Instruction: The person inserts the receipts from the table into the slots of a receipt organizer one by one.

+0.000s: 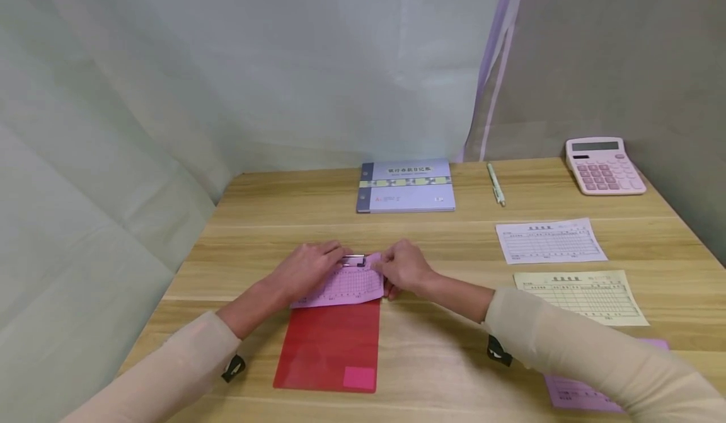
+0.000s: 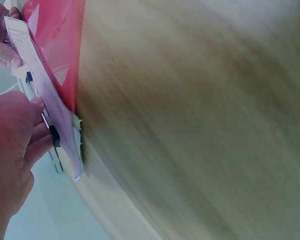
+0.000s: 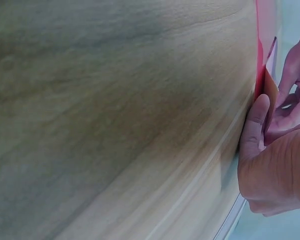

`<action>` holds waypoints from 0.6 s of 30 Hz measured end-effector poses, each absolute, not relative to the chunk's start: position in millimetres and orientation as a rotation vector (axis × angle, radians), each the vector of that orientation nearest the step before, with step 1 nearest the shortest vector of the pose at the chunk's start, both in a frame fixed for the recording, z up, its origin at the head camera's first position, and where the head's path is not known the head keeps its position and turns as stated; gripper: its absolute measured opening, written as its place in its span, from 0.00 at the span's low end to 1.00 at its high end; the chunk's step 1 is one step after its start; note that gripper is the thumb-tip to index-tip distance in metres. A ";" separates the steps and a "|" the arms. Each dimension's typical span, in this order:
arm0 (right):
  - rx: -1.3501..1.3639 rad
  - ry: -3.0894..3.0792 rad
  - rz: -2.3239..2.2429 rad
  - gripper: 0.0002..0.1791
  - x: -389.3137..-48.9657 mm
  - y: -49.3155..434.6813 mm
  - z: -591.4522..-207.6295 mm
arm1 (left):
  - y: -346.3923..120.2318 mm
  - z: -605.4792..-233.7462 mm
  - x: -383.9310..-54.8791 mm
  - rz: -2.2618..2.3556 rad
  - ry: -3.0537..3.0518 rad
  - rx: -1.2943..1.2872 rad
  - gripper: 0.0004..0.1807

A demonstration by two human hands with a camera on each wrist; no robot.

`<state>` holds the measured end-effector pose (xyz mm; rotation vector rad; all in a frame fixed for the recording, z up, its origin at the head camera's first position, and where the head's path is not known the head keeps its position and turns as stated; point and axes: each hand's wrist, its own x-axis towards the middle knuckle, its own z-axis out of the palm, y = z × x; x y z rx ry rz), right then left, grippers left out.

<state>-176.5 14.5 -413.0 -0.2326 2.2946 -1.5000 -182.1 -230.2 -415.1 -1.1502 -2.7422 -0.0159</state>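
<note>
A red clipboard lies on the table with its metal clip at the far end. A pink printed form lies across its upper part, under the clip, its near edge slightly raised. My left hand grips the clip; in the left wrist view the thumb is on it and the fingers curl around behind. My right hand pinches the form's upper right corner at the board's edge. The right wrist view shows the thumb along that edge.
A blue-purple account book, a light green pen and a pink calculator lie along the back. To the right are a white form, a yellow form and another pink form, partly covered by my right sleeve.
</note>
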 end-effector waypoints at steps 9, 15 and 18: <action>-0.152 2.221 -1.526 0.12 -181.9 15.5 -404.6 | -228.2 -412.5 -182.6 -0.011 -2.768 -1.124 0.18; -0.203 2.317 -1.443 0.11 -182.9 16.6 -401.3 | -228.4 -413.5 -182.2 -0.035 -2.781 -1.109 0.18; -0.248 2.356 -1.402 0.09 -183.0 16.8 -402.0 | -228.4 -413.5 -181.5 -0.032 -2.788 -1.103 0.19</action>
